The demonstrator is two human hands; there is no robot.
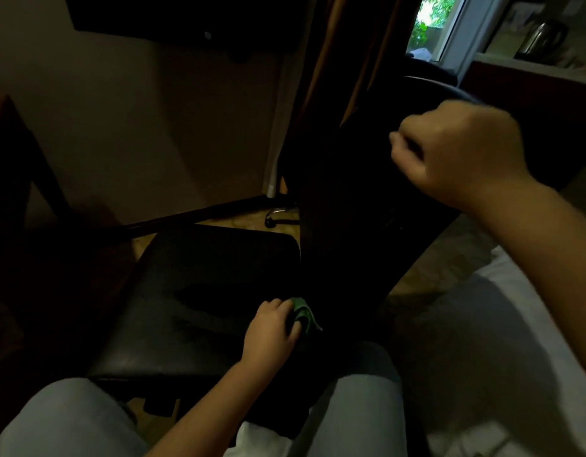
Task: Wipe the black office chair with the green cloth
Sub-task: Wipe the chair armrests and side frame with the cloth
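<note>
In a dim room, a black office chair point(202, 275) with a smooth, faintly shiny, squarish padded seat and a tall dark backrest stands just before the person's pale-trousered knees point(70, 423). The left hand point(271, 328) curls its fingers round a small, crumpled green cloth point(303, 313), which lies at the seat's back edge where it meets the backrest. The right hand point(456, 153) is raised at the upper backrest with its fingers curled, but it is too dark to tell whether they grip it.
</note>
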